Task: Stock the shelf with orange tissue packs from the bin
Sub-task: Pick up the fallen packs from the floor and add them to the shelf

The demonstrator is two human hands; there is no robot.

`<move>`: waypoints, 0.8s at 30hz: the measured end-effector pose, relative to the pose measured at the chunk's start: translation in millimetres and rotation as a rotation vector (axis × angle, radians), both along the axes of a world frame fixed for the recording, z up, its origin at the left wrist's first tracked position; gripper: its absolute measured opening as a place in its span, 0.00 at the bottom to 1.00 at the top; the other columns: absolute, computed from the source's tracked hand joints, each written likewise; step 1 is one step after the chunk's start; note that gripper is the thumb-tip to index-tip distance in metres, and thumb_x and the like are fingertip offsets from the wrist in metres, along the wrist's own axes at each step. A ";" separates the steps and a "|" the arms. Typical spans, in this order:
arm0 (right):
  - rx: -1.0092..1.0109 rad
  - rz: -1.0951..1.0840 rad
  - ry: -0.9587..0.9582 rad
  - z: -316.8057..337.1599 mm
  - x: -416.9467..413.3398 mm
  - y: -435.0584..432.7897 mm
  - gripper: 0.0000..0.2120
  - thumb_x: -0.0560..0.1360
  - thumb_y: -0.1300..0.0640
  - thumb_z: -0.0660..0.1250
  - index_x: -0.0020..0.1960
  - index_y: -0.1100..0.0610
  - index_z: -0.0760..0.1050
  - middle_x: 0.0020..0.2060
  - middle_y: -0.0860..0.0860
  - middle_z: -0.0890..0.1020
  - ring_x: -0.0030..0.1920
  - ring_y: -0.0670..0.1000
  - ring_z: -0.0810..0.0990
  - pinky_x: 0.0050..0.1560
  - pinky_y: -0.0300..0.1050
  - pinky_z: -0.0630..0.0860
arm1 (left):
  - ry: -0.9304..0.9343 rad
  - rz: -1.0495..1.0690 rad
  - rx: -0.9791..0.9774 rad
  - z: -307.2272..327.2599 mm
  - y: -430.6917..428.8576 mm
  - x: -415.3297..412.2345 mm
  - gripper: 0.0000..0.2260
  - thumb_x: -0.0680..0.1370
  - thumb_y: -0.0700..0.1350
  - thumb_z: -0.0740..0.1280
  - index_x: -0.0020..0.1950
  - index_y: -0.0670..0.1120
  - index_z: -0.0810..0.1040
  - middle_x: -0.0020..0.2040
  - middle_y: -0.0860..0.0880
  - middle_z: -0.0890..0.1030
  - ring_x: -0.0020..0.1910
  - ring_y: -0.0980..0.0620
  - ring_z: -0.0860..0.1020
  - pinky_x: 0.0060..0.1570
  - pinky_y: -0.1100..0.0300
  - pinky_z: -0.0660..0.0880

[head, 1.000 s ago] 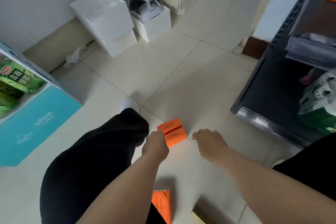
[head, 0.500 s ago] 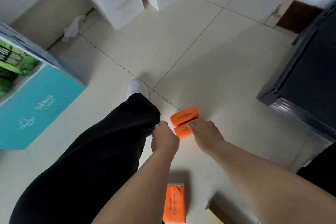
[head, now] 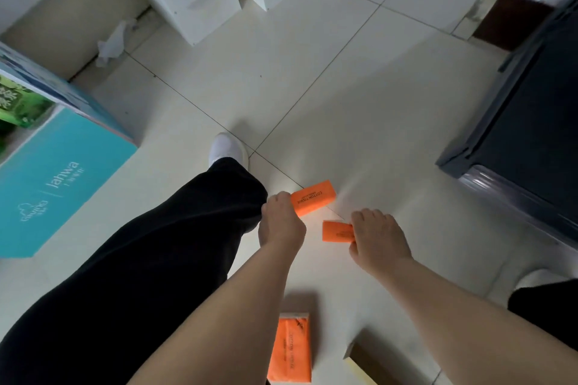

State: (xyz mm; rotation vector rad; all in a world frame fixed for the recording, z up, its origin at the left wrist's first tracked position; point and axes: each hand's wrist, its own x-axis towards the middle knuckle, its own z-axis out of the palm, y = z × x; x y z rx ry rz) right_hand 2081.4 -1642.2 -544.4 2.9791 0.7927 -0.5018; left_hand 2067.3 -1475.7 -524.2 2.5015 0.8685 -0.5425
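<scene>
Split apart since half a second ago, two orange packs now sit one per hand. The left hand point(head: 281, 225) has its fingers curled round the first pack point(head: 312, 197), printed "COTTON TISSUE". The right hand point(head: 378, 241) pinches the second pack point(head: 336, 231). A third pack point(head: 291, 350) lies on the tiled floor point(head: 312, 72) at 6 o'clock. A teal "Jahwa" box point(head: 62, 184) stands at 9 o'clock and the dark shelf point(head: 538, 122) at 3.

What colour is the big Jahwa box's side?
Teal box with white lettering, clearest in the head view.
</scene>
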 end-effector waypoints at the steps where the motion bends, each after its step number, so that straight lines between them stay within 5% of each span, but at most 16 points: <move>1: -0.015 -0.024 0.014 -0.4 -1.3 -15.1 0.17 0.52 0.59 0.77 0.37 0.56 0.74 0.32 0.53 0.77 0.32 0.56 0.78 0.33 0.47 0.74 | -0.006 -0.040 0.008 -3.0 -2.5 4.3 0.20 0.76 0.35 0.60 0.67 0.47 0.68 0.64 0.49 0.71 0.63 0.48 0.69 0.51 0.56 0.70; 6: -0.019 -0.120 0.037 -10.7 -10.5 -88.9 0.20 0.50 0.60 0.79 0.37 0.56 0.74 0.30 0.53 0.76 0.29 0.57 0.77 0.28 0.47 0.74 | -0.002 -0.283 0.113 -28.6 -10.6 21.4 0.24 0.75 0.37 0.64 0.70 0.48 0.63 0.67 0.50 0.68 0.66 0.47 0.66 0.60 0.57 0.67; 10: -0.002 -0.141 0.091 -18.3 -20.8 -113.5 0.22 0.50 0.60 0.80 0.41 0.55 0.77 0.31 0.52 0.77 0.30 0.56 0.78 0.27 0.47 0.75 | 0.104 -0.328 0.219 -40.7 -15.6 29.9 0.22 0.75 0.39 0.64 0.68 0.46 0.65 0.63 0.47 0.72 0.63 0.45 0.70 0.58 0.56 0.68; 16: 0.001 -0.189 0.162 -11.1 -16.6 -118.6 0.15 0.75 0.53 0.63 0.61 0.51 0.69 0.54 0.50 0.76 0.56 0.54 0.76 0.55 0.48 0.71 | 0.233 -0.385 0.245 -35.9 -26.5 31.9 0.15 0.75 0.38 0.62 0.62 0.45 0.70 0.58 0.45 0.72 0.59 0.45 0.70 0.50 0.55 0.70; 24: 0.077 -0.263 0.116 28.9 -10.3 -122.9 0.15 0.77 0.54 0.59 0.63 0.49 0.67 0.57 0.48 0.74 0.58 0.52 0.73 0.57 0.46 0.69 | 0.101 -0.492 0.099 18.2 -62.9 34.6 0.14 0.73 0.37 0.60 0.57 0.44 0.68 0.55 0.46 0.74 0.54 0.45 0.73 0.43 0.54 0.68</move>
